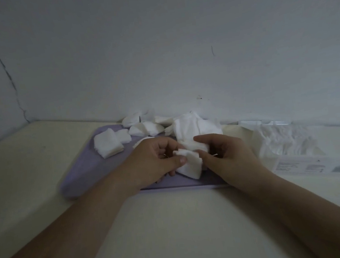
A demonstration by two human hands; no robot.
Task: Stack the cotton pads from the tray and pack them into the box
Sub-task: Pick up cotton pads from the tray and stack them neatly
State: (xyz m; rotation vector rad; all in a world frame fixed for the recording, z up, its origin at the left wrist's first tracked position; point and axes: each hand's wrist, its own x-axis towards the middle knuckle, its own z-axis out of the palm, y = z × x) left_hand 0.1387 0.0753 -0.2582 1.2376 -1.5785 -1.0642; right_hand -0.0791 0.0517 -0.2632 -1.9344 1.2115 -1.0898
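White pads are lying on a lilac tray; the tabletop is showing cream, the wall pale grey with a dark crack.

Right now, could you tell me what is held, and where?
A small stack of cotton pads: the left hand pinches its left edge, the right hand its upper right.
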